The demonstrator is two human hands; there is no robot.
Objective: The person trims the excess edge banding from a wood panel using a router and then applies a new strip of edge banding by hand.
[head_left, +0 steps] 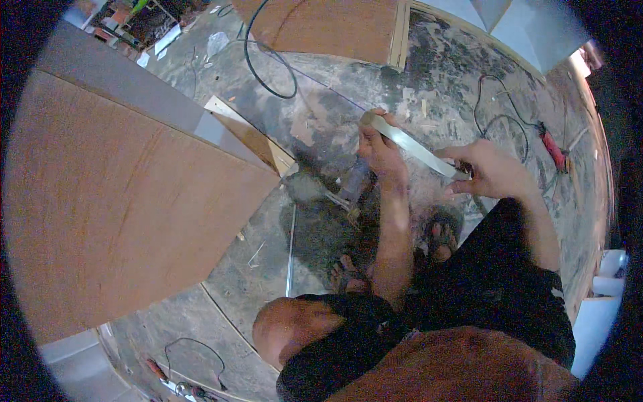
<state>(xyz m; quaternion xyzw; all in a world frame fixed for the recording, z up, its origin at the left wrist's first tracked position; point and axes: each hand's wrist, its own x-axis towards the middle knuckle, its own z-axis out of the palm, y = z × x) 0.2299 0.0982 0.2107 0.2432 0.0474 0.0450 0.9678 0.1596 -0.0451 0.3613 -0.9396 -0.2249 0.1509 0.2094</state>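
A pale, shiny, slightly curved band (pixel 418 149) stretches between my hands above the floor. It may be a coiled strip seen edge-on; I cannot tell. My left hand (pixel 384 154) is closed around its upper left end, thumb and fingers on either side. At the lower right end, my right hand (pixel 494 169) grips it between thumb and bent fingers. A bluish-grey object of unclear kind (pixel 355 179) shows just below my left hand, partly behind the wrist.
A large brown wood panel (pixel 134 201) fills the left side. Another panel (pixel 335 27) stands at the top. A red power tool (pixel 553 149) with a dark cord lies on the right; a second red-handled tool (pixel 155 370) lies at lower left. A cable loop (pixel 288 97) hangs ahead.
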